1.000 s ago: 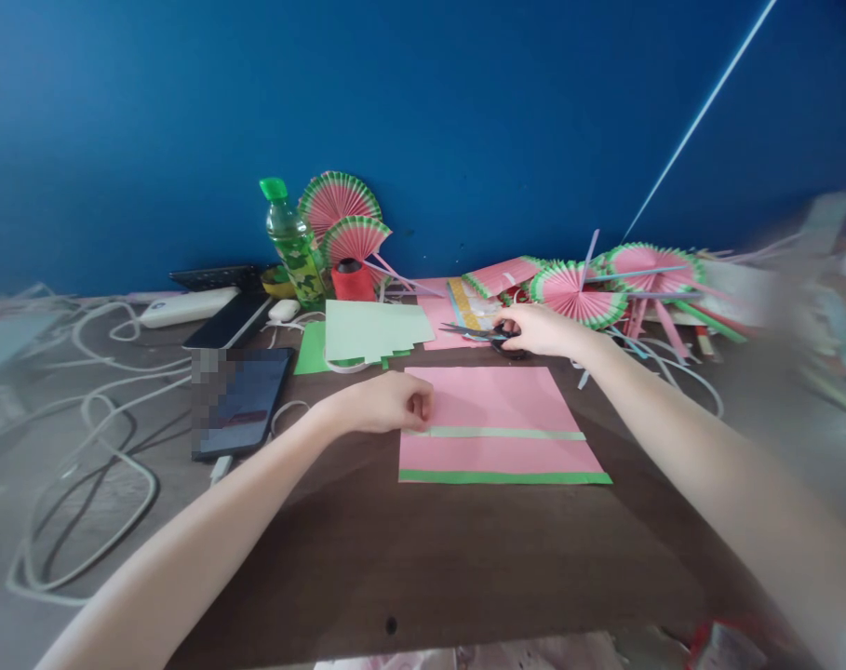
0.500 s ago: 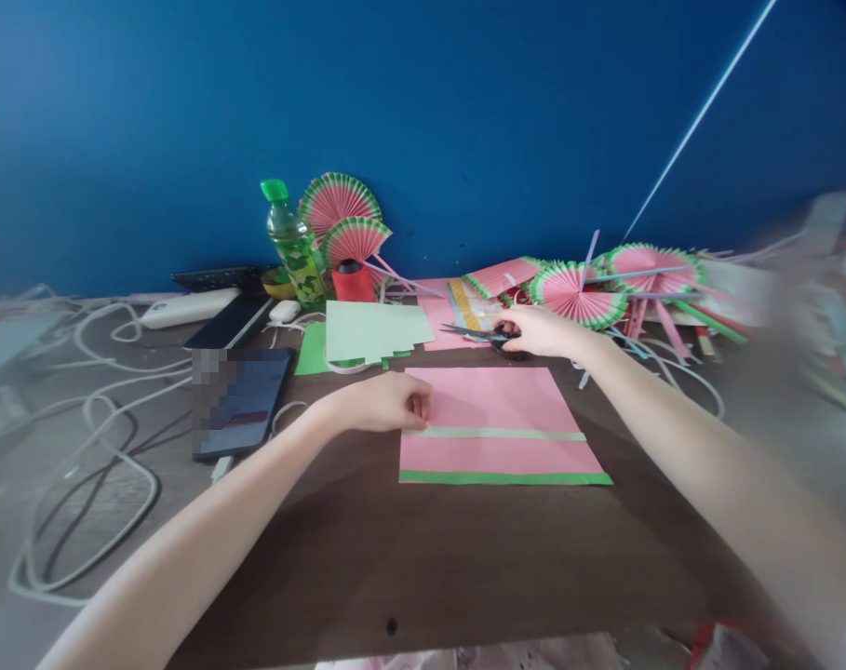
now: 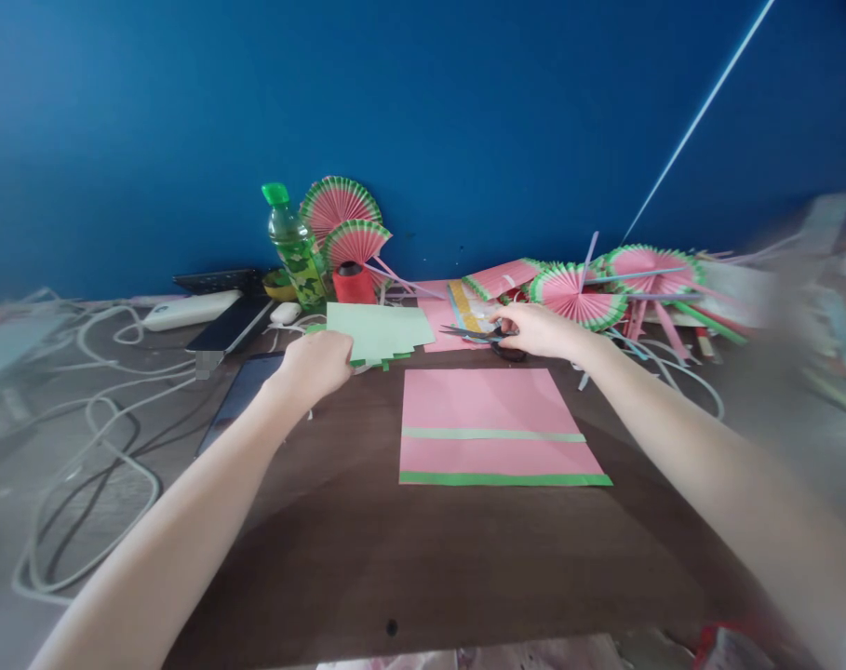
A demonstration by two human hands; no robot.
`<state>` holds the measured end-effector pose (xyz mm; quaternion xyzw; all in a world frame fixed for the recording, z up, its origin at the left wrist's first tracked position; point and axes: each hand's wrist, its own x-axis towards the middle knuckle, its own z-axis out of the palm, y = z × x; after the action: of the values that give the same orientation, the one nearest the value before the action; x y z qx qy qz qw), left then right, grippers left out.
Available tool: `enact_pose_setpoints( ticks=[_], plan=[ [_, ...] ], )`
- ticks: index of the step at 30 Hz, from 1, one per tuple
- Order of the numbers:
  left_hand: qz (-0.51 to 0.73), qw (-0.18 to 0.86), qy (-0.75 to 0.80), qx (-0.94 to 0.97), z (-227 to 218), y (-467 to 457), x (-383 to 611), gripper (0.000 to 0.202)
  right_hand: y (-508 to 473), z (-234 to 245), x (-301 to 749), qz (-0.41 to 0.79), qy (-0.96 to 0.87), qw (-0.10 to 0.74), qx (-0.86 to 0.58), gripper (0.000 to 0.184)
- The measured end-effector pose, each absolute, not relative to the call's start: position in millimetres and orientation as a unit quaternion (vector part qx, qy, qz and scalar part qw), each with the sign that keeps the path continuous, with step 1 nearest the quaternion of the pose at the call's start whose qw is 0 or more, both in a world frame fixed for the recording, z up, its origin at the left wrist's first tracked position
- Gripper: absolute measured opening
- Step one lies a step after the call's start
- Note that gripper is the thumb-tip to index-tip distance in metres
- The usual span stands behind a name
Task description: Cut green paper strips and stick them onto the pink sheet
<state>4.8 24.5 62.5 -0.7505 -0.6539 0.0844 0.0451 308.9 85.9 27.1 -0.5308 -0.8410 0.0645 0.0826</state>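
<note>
Left hand (image 3: 323, 361): fingers curled, grip unclear, at pale-green rectangular paper stack (image 3: 381, 328); stack extends rightward from fingertips, long axis sideways. Right hand (image 3: 530, 328), farther off, fingers closed round black-handled metal scissors (image 3: 489, 336). Pink rectangular paper sheet (image 3: 482, 400) nearer person than both hands' fingers.
</note>
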Motion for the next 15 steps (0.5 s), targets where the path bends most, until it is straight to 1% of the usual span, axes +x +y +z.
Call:
enact_pose_setpoints(
  ticks=[3, 5, 7, 12, 15],
  plan=[
    [0.086, 0.046, -0.62, -0.779, 54.3, 27.5, 3.4, 0.015, 85.3, 27.7, 308.4, 0.069, -0.84, 0.092, -0.531, 0.04],
    [0.064, 0.057, -0.602, -0.794, 50.9, 30.2, 1.7, 0.014, 84.6, 28.5, 308.0, 0.072, -0.84, 0.101, -0.528, 0.038],
    [0.028, 0.046, -0.593, -0.803, 52.6, 32.8, -1.2, 0.014, 83.5, 29.9, 307.0, 0.078, -0.838, 0.111, -0.528, 0.035],
    [-0.07, -0.073, -0.604, -0.79, 75.7, 36.1, -9.1, 0.021, 80.3, 33.7, 302.9, 0.074, -0.827, 0.167, -0.532, 0.027],
    [-0.126, -0.124, -0.639, -0.748, 86.4, 36.9, -13.6, 0.019, 79.2, 34.6, 300.9, 0.066, -0.829, 0.189, -0.522, 0.027]
  ],
)
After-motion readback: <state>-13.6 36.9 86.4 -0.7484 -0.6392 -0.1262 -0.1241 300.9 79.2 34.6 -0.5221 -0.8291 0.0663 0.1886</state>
